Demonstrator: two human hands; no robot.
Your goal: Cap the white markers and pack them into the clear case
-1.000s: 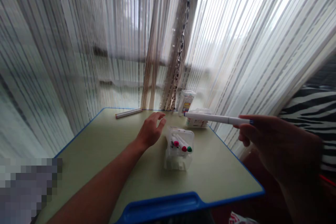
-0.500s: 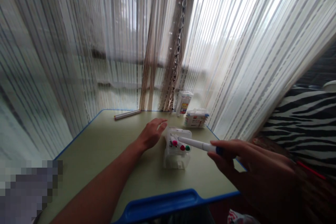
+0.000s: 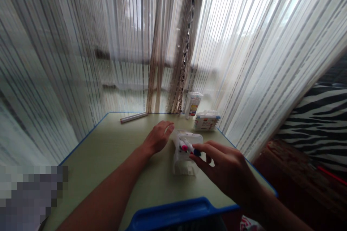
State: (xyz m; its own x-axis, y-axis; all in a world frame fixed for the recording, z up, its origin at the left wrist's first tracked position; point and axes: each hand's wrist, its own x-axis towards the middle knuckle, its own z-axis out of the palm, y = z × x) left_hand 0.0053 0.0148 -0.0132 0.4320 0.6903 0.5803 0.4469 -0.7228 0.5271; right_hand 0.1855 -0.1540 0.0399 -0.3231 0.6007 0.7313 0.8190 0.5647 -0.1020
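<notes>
Fingertips (image 3: 195,157) of the right hand (image 3: 227,171) pinch a blue-capped marker (image 3: 189,146), its far end down in the clear marker box (image 3: 184,168) just ahead, partly covering a pink-capped marker (image 3: 184,148). The left hand (image 3: 158,138) rests loosely open on the bench (image 3: 114,151) beside the box; contact unclear. Beyond, two blurred packs (image 3: 207,121) by the curtain (image 3: 244,61).

The marker case (image 3: 187,164) is clear glossy plastic, and the marker (image 3: 189,147) looks like smooth plastic too. The tabletop (image 3: 116,151) is a matt, smooth laminate-ish surface, its rim (image 3: 173,211) shinier plastic. The curtains (image 3: 257,61) are thin sheer cloth.
</notes>
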